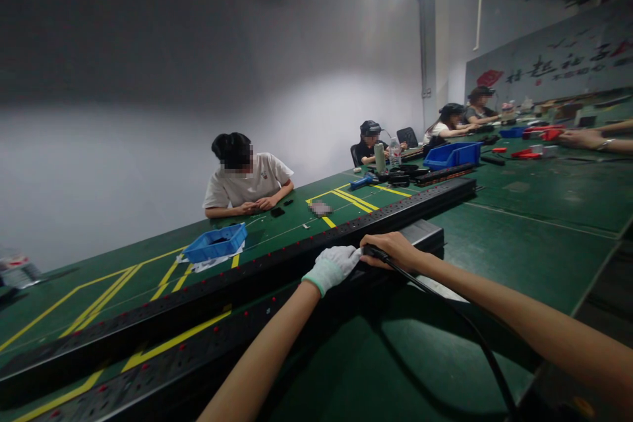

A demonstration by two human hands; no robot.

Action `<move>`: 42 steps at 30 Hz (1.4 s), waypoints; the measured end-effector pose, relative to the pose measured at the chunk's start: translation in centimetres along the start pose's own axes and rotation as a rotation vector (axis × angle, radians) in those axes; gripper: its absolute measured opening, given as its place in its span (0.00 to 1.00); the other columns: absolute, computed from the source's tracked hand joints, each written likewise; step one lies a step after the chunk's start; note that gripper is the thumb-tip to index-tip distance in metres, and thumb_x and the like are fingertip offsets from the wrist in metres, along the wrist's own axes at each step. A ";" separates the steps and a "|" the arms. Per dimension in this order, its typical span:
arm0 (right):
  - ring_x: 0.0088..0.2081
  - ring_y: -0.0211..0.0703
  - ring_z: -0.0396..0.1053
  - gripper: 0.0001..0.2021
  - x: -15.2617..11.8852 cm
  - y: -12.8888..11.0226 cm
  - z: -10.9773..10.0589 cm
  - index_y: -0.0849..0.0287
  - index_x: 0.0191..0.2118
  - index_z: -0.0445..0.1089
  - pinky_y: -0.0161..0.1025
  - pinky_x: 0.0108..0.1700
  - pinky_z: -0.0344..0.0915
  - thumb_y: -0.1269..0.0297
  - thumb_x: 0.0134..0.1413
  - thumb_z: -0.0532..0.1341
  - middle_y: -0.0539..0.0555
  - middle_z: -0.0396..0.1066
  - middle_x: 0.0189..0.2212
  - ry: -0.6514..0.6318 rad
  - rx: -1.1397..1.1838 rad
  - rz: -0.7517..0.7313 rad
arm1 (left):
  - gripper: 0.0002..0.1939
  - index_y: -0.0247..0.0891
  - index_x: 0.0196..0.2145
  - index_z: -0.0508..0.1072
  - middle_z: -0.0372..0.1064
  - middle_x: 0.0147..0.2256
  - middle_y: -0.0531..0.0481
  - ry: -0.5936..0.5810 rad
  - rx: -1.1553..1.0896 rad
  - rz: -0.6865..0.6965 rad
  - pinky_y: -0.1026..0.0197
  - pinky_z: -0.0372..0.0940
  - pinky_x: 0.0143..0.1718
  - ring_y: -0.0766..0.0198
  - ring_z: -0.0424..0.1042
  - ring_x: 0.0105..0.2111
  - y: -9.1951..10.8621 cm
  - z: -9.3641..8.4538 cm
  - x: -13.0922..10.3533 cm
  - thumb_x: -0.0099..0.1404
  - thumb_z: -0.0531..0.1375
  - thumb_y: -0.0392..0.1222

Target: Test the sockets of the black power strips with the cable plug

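My left hand (332, 268), in a white glove with a pale green cuff, is closed, its fingertips meeting those of my right hand. What it pinches is hidden. My bare right hand (393, 249) is closed around the black end of a cable (475, 331), which runs down toward the bottom right. Both hands are over a long black strip with red dots (182, 359), which looks like a power strip and slants across the table. A similar far strip (267, 272) lies alongside, just beyond my hands.
The green table (534, 264) bears yellow tape lines. A blue tray (216, 243) stands across from me, near a co-worker in a white shirt (257, 184). Farther right are a blue bin (452, 155), a bottle (394, 152), red parts (544, 132) and several other people.
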State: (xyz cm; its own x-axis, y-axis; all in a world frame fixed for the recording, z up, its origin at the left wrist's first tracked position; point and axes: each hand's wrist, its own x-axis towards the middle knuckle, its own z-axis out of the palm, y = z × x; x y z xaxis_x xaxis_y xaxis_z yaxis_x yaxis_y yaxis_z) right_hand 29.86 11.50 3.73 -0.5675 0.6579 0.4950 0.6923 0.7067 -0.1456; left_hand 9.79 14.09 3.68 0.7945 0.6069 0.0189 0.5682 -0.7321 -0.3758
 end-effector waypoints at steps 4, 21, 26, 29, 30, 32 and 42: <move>0.32 0.41 0.70 0.11 0.0 -0.1 -0.1 0.56 0.40 0.64 0.32 0.31 0.57 0.54 0.59 0.53 0.52 0.72 0.33 -0.009 -0.016 0.008 | 0.17 0.39 0.54 0.58 0.64 0.45 0.42 -0.011 0.010 -0.017 0.58 0.68 0.37 0.57 0.68 0.42 0.1 -0.2 -0.1 0.70 0.41 0.40; 0.34 0.42 0.70 0.10 0.0 0.0 -0.2 0.55 0.41 0.65 0.32 0.32 0.57 0.56 0.58 0.53 0.52 0.72 0.34 -0.019 0.044 -0.020 | 0.26 0.46 0.61 0.45 0.63 0.48 0.43 -0.023 0.075 -0.085 0.57 0.68 0.31 0.57 0.71 0.37 0.5 -1.0 -2.5 0.67 0.45 0.34; 0.34 0.42 0.70 0.11 0.0 0.0 -0.1 0.56 0.40 0.65 0.32 0.33 0.57 0.56 0.58 0.53 0.53 0.72 0.34 -0.003 0.060 -0.026 | 0.27 0.47 0.61 0.42 0.62 0.49 0.43 -0.026 0.070 -0.074 0.58 0.68 0.32 0.57 0.71 0.37 0.3 -0.7 -2.3 0.67 0.46 0.34; 0.34 0.42 0.70 0.11 0.0 0.1 -0.1 0.55 0.41 0.65 0.33 0.33 0.57 0.55 0.59 0.53 0.53 0.73 0.34 -0.001 0.066 -0.028 | 0.27 0.48 0.61 0.41 0.61 0.49 0.43 -0.024 0.064 -0.067 0.57 0.68 0.32 0.57 0.71 0.37 0.2 -0.5 -2.3 0.67 0.45 0.35; 0.35 0.42 0.70 0.11 0.0 0.1 -0.1 0.55 0.41 0.65 0.33 0.34 0.57 0.55 0.59 0.53 0.53 0.73 0.34 -0.001 0.068 -0.026 | 0.27 0.48 0.61 0.42 0.61 0.49 0.43 -0.023 0.063 -0.067 0.57 0.68 0.32 0.57 0.71 0.37 0.2 -0.5 -2.3 0.67 0.45 0.35; 0.34 0.42 0.70 0.11 0.0 0.1 0.0 0.55 0.41 0.65 0.33 0.34 0.57 0.55 0.59 0.53 0.53 0.72 0.34 -0.001 0.072 -0.021 | 0.26 0.48 0.61 0.42 0.61 0.49 0.43 -0.021 0.061 -0.066 0.56 0.68 0.32 0.57 0.71 0.37 0.2 -0.4 -2.3 0.67 0.45 0.35; 0.34 0.41 0.70 0.09 0.2 0.3 0.3 0.55 0.40 0.65 0.32 0.34 0.57 0.59 0.57 0.54 0.52 0.72 0.34 -0.006 0.052 -0.029 | 0.24 0.48 0.60 0.45 0.62 0.47 0.43 -0.023 0.058 -0.074 0.58 0.68 0.32 0.57 0.71 0.37 0.3 -0.6 -2.4 0.68 0.44 0.36</move>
State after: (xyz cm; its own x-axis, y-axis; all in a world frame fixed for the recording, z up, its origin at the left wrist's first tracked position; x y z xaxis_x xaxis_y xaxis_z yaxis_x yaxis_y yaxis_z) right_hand 29.85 11.88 3.55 -0.5896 0.6387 0.4945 0.6518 0.7378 -0.1757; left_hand 8.22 12.26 4.10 0.7455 0.6660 0.0276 0.6112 -0.6665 -0.4270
